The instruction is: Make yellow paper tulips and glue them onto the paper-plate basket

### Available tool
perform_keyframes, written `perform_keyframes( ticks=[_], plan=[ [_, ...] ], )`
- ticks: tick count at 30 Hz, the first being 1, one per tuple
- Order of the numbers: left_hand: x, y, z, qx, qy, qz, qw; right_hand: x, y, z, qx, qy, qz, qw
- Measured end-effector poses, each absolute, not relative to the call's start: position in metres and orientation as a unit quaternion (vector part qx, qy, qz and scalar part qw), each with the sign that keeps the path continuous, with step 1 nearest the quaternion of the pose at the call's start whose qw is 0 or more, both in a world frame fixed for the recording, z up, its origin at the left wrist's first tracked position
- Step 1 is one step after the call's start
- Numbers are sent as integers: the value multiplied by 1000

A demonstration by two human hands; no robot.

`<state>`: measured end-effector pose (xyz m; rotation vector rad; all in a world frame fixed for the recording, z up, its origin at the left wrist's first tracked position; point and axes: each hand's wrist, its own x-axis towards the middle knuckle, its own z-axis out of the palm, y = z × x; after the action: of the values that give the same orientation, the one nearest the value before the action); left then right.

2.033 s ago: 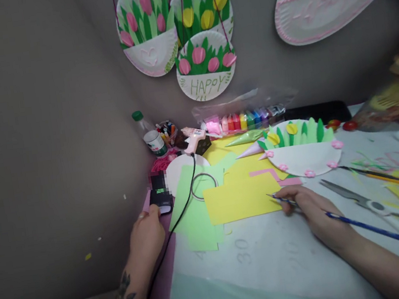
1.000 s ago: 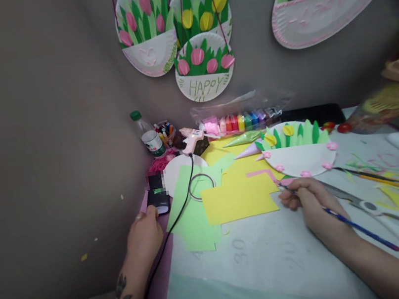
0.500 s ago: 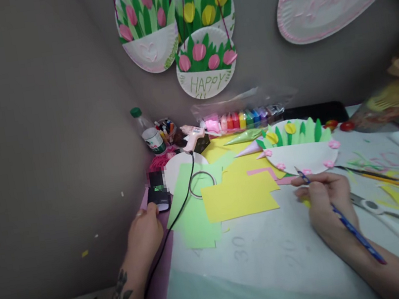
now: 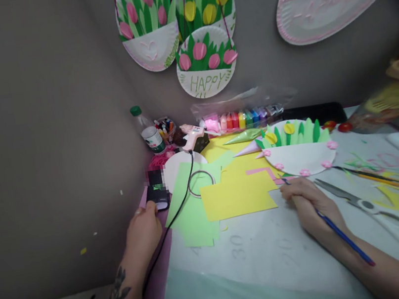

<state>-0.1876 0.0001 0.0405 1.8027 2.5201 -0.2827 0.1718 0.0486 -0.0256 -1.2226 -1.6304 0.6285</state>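
Observation:
My left hand (image 4: pixel 144 230) rests at the table's left edge with its fingertips on a small black device (image 4: pixel 158 199); its fingers curl loosely and I cannot see them gripping it. My right hand (image 4: pixel 306 201) is closed on a blue pencil (image 4: pixel 342 238), whose tip points up-left at a pink paper strip (image 4: pixel 271 175). A yellow paper sheet (image 4: pixel 238 197) lies just left of that hand. Beyond it sits a white paper plate basket (image 4: pixel 300 157) with green leaves, yellow flowers and small pink blossoms.
Green paper (image 4: pixel 189 211), a black cable (image 4: pixel 178 207), a wire ring (image 4: pixel 200 183) and a pink glue gun (image 4: pixel 194 138) lie at left. Scissors (image 4: pixel 357 198) and pencils (image 4: pixel 391 180) lie at right. A bottle (image 4: pixel 147 131), paint pots (image 4: pixel 243 119) and hanging plate crafts (image 4: pixel 203 64) line the wall.
My right hand, with the pencil, swung right toward the plate basket and then came back left and lower beside the yellow sheet. The left hand stayed on the black device.

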Motion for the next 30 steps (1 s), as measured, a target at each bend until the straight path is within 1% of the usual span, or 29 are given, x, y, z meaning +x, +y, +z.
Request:
perform_keyframes(
  ticks=[3, 8, 10, 17, 20, 27, 30],
  plan=[
    [-187, 0, 42, 579, 810, -91, 15, 173, 47, -28, -505, -663, 269, 483],
    [-188, 0, 41, 581, 809, -93, 13, 175, 39, -23, -515, -676, 309, 427],
    [-189, 1, 39, 583, 807, -93, 8, 174, 37, -22, -508, -684, 314, 417],
    [-191, 1, 38, 588, 803, -96, 3, 174, 40, -37, -556, -609, 347, 447],
    [-190, 0, 39, 588, 803, -94, 1, 173, 41, -37, -565, -598, 333, 461],
    [-191, 1, 37, 588, 804, -91, 6, 170, 43, -23, -576, -619, 303, 439],
    [-191, 1, 36, 588, 803, -91, 1, 171, 44, -24, -580, -617, 316, 429]
  ],
)
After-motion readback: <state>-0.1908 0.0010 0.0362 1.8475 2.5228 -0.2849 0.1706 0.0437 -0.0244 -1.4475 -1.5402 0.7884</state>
